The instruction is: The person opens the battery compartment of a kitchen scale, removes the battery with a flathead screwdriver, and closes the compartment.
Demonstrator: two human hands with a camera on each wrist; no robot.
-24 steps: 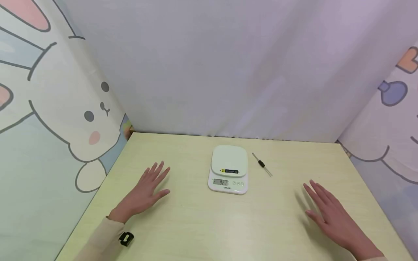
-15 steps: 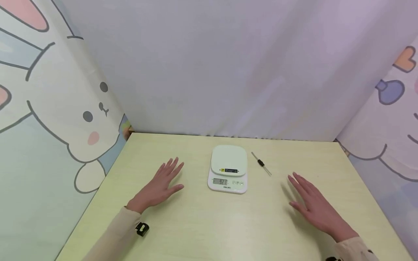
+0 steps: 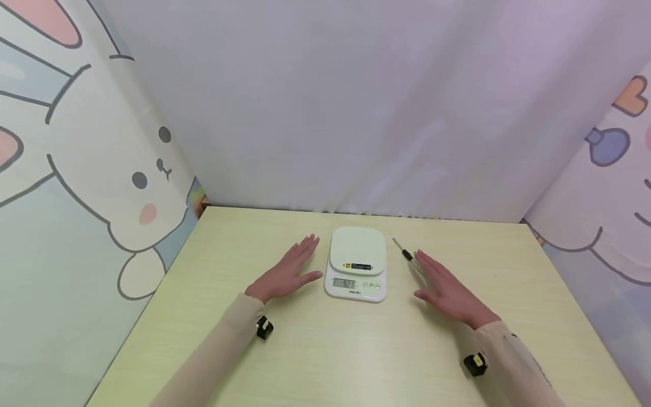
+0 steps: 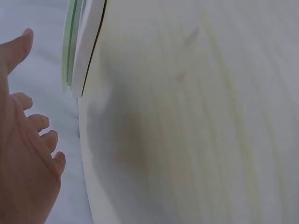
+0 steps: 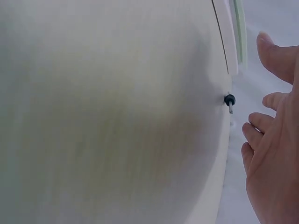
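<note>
Digital scale [image 3: 356,275] is set flat on the bench [image 3: 346,356], display [image 3: 343,284] side turned toward the person; white body, pale rounded-square platform [image 3: 357,246] with a yellow-and-black label [image 3: 357,266] at its front edge, three small buttons [image 3: 371,286] beside the display, digits read as 921. Left hand [image 3: 288,272] is held just left of the scale, fingers extended, thumb spread toward it, nothing gripped. Right hand [image 3: 450,289] is held right of the scale, fingers also extended, thumb spread, nothing gripped. Slim metal tool [image 3: 407,255] with black mid-grip is laid slantwise just right of the scale; its near end is partly covered by the right hand in the head view. Plain curtain [image 3: 351,113] is hung behind the scale; rabbit-printed cloth [image 3: 109,164] is seen well left of it.
</note>
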